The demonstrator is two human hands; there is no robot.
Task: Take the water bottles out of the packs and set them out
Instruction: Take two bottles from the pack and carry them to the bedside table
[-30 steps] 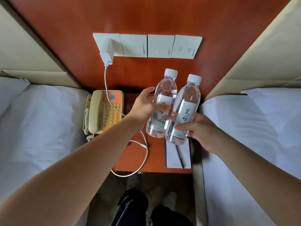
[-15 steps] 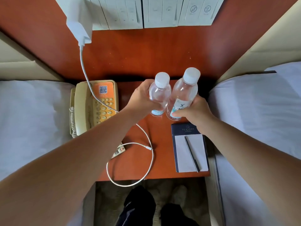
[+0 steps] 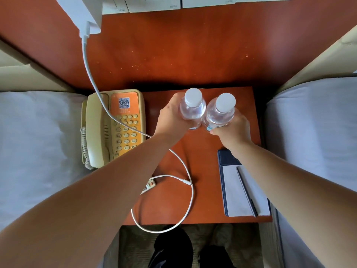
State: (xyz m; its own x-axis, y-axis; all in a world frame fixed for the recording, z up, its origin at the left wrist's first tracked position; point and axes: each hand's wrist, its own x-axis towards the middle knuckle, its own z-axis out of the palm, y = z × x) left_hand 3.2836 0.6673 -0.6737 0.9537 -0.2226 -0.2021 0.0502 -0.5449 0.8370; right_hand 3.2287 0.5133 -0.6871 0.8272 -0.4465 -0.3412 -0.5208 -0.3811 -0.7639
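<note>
Red-brown worktop (image 3: 212, 180) lies under both grips. Phone (image 3: 108, 130) sits left of left grip (image 3: 172, 120). Notepad (image 3: 239, 192) is nearer the camera than right grip (image 3: 233, 130). Left grip is curled round left bottle (image 3: 193, 105), right grip round right bottle (image 3: 222, 111). The bottles are upright and touching. Cable (image 3: 191, 200) loops nearer the camera than left grip.

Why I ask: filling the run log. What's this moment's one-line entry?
left hand holds left bottle | right hand holds right bottle | both upright, caps up, over nightstand
</note>
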